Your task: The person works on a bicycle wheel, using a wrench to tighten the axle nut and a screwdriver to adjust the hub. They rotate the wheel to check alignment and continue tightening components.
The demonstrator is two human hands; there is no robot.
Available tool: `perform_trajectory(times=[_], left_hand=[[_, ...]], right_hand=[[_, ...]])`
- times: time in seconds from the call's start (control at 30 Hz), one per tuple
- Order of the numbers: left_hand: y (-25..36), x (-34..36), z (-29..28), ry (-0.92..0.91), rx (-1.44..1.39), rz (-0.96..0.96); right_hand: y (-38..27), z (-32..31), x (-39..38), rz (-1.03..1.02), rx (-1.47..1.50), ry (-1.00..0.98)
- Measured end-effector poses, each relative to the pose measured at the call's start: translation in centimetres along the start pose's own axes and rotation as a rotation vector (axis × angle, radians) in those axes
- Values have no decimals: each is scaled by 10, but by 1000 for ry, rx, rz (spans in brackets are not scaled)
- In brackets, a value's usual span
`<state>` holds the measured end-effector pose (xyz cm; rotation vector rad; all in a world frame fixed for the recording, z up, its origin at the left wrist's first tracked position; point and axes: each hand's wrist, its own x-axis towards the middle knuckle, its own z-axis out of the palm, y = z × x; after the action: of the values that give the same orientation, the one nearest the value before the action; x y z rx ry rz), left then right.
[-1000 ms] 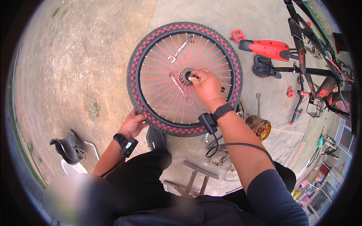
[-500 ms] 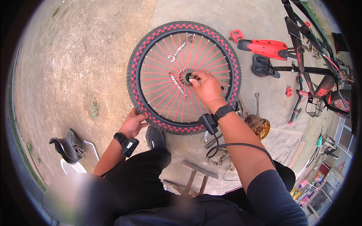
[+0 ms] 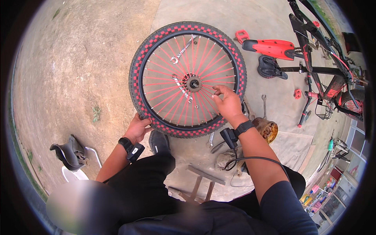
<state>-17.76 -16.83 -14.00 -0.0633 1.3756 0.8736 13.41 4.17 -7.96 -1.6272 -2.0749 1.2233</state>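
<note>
A bicycle wheel (image 3: 187,129) with a black tyre checked in red and with red spokes lies before me, its hub (image 3: 194,84) and axle facing up. My left hand (image 3: 138,128) is closed on the tyre's near left edge, thumb along the side and other fingers partly hidden beneath. Just right of the hub, my right hand (image 3: 228,101) hovers over the spokes with fingers bent and thumb near the index finger. Whatever is between those fingertips is too small to make out. Through the spokes show two wrenches: one wrench (image 3: 183,50) farther off, another wrench (image 3: 182,89) beside the hub.
At the right stands a bicycle frame (image 3: 335,73) with a red fender (image 3: 274,49) and black saddle (image 3: 268,67). A rusty can (image 3: 266,129) and another wrench (image 3: 264,106) lie right of the wheel. Near me is a wooden stool (image 3: 201,184); at left, a curved black piece (image 3: 67,152).
My right hand has come off the hub and moved right and slightly toward me, uncovering the axle. My left hand stays on the tyre. The whole view has shifted slightly.
</note>
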Motion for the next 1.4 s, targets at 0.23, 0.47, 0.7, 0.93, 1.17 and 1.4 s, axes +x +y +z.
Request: perform_trajectory(times=[0.23, 0.47, 0.7, 0.93, 1.17, 1.4], left_hand=[[1, 0, 3, 118, 88, -13], [27, -14, -16, 304, 189, 51], [110, -73, 12, 312, 263, 302], [204, -185, 91, 206, 396, 679], [155, -289, 242, -245, 619, 877], [18, -330, 337, -519, 1180, 1331]], right_hand=[[33, -35, -42, 114, 18, 11], [74, -75, -81, 289, 233, 113], [43, -143, -118, 466, 765, 124], [-28, -217, -168, 333, 1171, 57], [-84, -246, -255, 155, 1585, -25], [-104, -225, -309, 134, 1727, -74]])
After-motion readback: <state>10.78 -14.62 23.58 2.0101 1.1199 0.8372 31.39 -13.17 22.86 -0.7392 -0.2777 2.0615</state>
